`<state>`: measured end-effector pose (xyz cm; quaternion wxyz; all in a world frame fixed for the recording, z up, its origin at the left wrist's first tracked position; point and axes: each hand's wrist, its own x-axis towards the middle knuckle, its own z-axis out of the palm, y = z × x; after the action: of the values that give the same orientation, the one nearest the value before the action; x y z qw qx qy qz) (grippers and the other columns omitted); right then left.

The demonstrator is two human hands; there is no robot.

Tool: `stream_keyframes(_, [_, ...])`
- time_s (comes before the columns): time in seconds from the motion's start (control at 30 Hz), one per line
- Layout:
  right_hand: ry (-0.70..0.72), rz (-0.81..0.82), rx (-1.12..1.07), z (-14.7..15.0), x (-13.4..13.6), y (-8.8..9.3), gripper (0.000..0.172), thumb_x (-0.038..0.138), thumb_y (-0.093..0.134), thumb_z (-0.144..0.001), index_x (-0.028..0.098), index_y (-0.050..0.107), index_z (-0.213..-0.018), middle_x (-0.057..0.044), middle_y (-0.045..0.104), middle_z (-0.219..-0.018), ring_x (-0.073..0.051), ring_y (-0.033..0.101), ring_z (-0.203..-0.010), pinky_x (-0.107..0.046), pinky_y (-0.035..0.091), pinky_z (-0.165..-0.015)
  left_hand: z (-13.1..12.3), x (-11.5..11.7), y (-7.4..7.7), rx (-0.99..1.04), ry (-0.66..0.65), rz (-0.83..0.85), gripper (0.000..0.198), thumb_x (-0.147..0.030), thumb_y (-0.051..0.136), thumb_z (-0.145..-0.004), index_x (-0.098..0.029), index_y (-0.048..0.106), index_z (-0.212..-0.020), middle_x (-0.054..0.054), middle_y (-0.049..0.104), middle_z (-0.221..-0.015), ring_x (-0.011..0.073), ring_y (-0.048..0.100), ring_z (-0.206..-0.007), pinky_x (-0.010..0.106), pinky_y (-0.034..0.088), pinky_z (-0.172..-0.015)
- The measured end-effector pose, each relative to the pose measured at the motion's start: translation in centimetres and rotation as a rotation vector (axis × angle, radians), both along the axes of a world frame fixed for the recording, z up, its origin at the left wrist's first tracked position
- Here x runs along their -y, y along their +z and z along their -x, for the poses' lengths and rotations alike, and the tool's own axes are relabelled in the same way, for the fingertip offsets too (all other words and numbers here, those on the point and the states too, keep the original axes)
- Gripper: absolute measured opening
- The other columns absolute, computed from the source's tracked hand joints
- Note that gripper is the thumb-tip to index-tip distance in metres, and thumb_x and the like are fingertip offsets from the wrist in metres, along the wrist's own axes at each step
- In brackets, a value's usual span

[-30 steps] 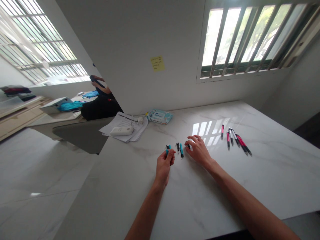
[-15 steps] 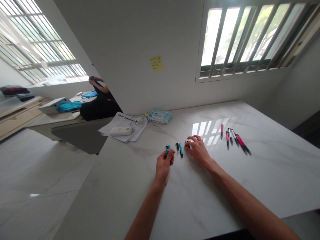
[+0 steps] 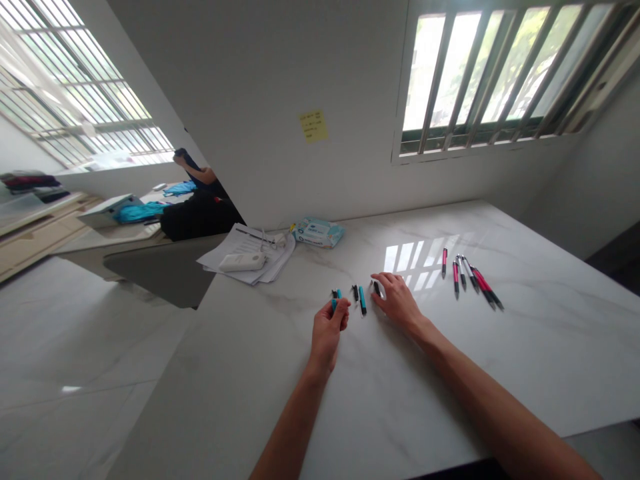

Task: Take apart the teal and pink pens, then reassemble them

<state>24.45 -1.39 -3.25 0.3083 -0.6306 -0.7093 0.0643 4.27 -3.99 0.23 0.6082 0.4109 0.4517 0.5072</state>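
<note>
My left hand (image 3: 330, 328) is closed around a teal pen part (image 3: 334, 305), with a bit of it showing past the thumb. Just beyond that hand lie a short black pen part and a teal piece (image 3: 339, 293), partly hidden by it. To their right, on the marble-patterned table (image 3: 430, 407), rest a black pen part (image 3: 355, 293) and a teal-and-black pen barrel (image 3: 363, 301). My right hand (image 3: 396, 298) lies low over the table, fingers apart and curved around another black pen part (image 3: 377, 288). Whether the thumb touches that part I cannot tell.
Several pink and silver pens (image 3: 457, 280) lie at the right. A wet wipes pack (image 3: 320, 233) sits by the wall, beside papers (image 3: 273, 270) under a white power strip (image 3: 243, 261). A yellow note (image 3: 313, 127) is on the wall. Another person's arm (image 3: 200, 175) shows at far left.
My right hand's index finger has lifted and straightened slightly, so more of the black pen part shows. My left hand stays in place. The other person's arm has shifted a little.
</note>
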Motion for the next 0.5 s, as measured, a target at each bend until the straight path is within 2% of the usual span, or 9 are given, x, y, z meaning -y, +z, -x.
stream_keyframes(0.13, [-0.009,0.030,-0.016,0.07,0.16,0.09,0.050,0.017,0.061,-0.091,0.018,0.058,-0.141,-0.011,0.066,-0.131,-0.028,0.058,-0.117,-0.041,0.046,-0.104,-0.01,-0.01,0.00,0.009,-0.001,0.011,0.049,-0.059,0.083,-0.074,-0.013,0.071,-0.084,-0.004,0.050,-0.065,0.0072,0.039,-0.057,0.021,0.029,-0.054])
stream_keyframes(0.37, [-0.023,0.009,-0.024,0.09,-0.32,-0.38,0.047,0.017,0.061,-0.092,0.018,0.060,-0.138,-0.011,0.068,-0.130,-0.029,0.057,-0.118,-0.041,0.045,-0.106,-0.08,0.10,0.24,0.006,0.002,0.016,0.049,-0.059,0.084,-0.072,-0.013,0.072,-0.084,-0.003,0.051,-0.065,0.0075,0.040,-0.058,0.022,0.030,-0.054])
stream_keyframes(0.5, [-0.032,-0.008,-0.037,0.09,-0.59,-0.57,0.045,0.018,0.061,-0.092,0.018,0.061,-0.136,-0.011,0.068,-0.129,-0.029,0.058,-0.117,-0.041,0.045,-0.105,-0.21,0.13,0.43,0.019,0.004,0.003,0.044,-0.055,0.079,-0.077,-0.014,0.075,-0.089,-0.001,0.054,-0.072,0.0088,0.044,-0.063,0.022,0.034,-0.057])
